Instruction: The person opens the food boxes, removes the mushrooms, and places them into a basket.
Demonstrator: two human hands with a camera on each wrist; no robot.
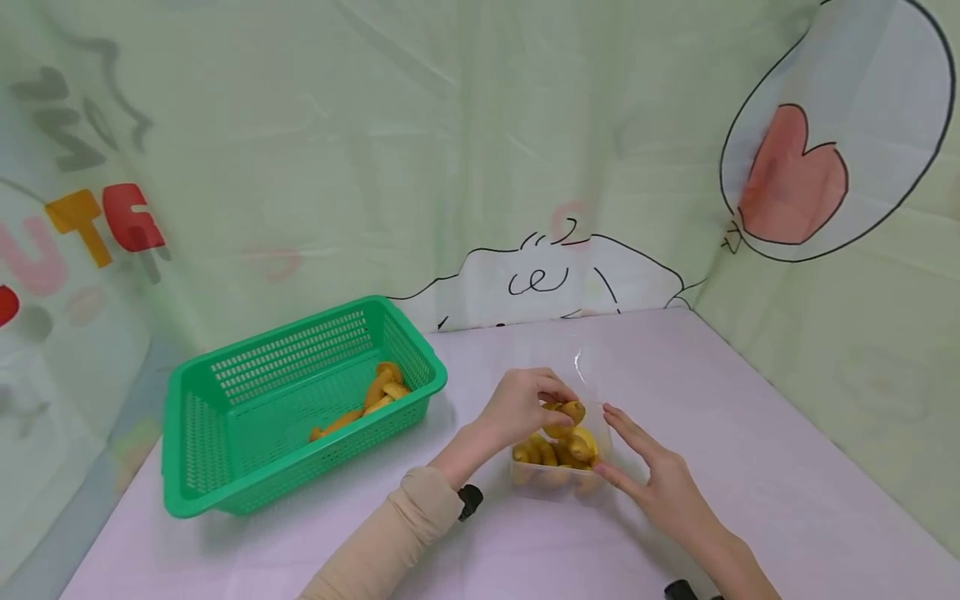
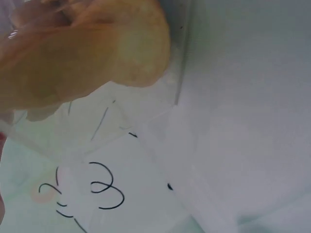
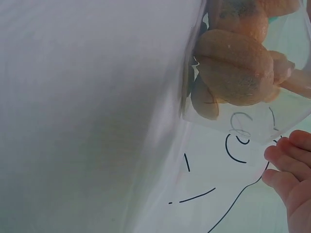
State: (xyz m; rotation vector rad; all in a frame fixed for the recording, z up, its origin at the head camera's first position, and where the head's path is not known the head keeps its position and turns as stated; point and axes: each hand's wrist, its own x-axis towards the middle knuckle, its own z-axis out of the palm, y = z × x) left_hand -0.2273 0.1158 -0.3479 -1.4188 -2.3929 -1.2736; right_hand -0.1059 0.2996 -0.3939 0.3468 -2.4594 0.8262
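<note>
My left hand (image 1: 525,407) pinches a piece of ginger (image 1: 573,411) above a clear plastic box (image 1: 546,478). Inside the box lies a heap of knobbly yellow-brown ginger (image 1: 579,446), seen close through the clear wall as ginger (image 2: 121,53) in the left wrist view and ginger (image 3: 235,68) in the right wrist view. Along the box's right side lies my right hand (image 1: 660,479), its fingers stretched toward the back corner and its thumb at the front corner. That hand grasps no ginger.
To the left stands a green perforated basket (image 1: 315,467) with several ginger pieces (image 1: 378,393) against its front right wall. Behind the box rises a clear plastic lid (image 1: 588,367). Printed cloth (image 1: 360,167) encloses the pale lilac table (image 1: 750,467).
</note>
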